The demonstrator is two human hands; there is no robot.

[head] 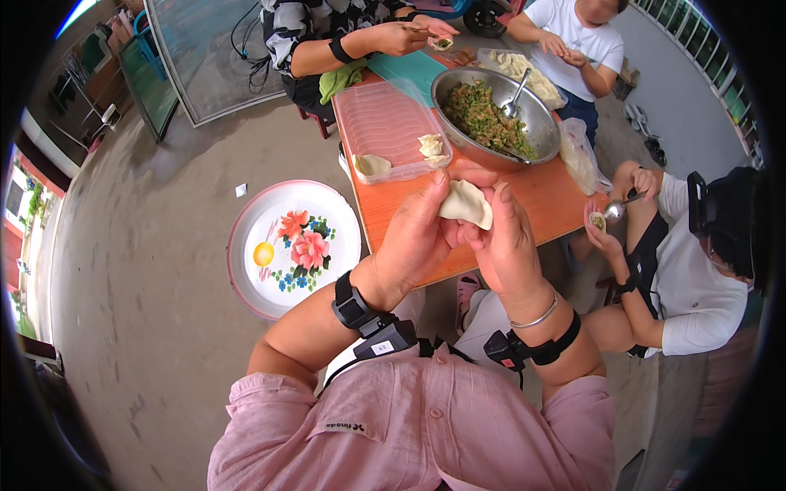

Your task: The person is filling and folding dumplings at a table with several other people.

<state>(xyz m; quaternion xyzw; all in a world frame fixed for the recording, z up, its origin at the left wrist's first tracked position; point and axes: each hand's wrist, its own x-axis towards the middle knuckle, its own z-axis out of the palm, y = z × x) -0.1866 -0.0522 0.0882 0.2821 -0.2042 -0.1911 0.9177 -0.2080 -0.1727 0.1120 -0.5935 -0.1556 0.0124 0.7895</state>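
Observation:
A folded half-moon dumpling of pale dough is held between my two hands above the near edge of the orange table. On its left side, my left hand grips it with the thumb pointing up. My right hand has its thumb at the dumpling's right end, with the fingers curled beneath. Just beyond is a clear plastic tray, holding a pale half-round dough piece and a few pleated dumplings. A steel bowl of chopped green-and-brown filling stands behind my hands.
A metal spoon rests in the bowl. Past it is a container of dumplings, and a plastic bag lies at the table's right edge. Co-workers' hands work around the table. A flowered enamel basin sits low at left.

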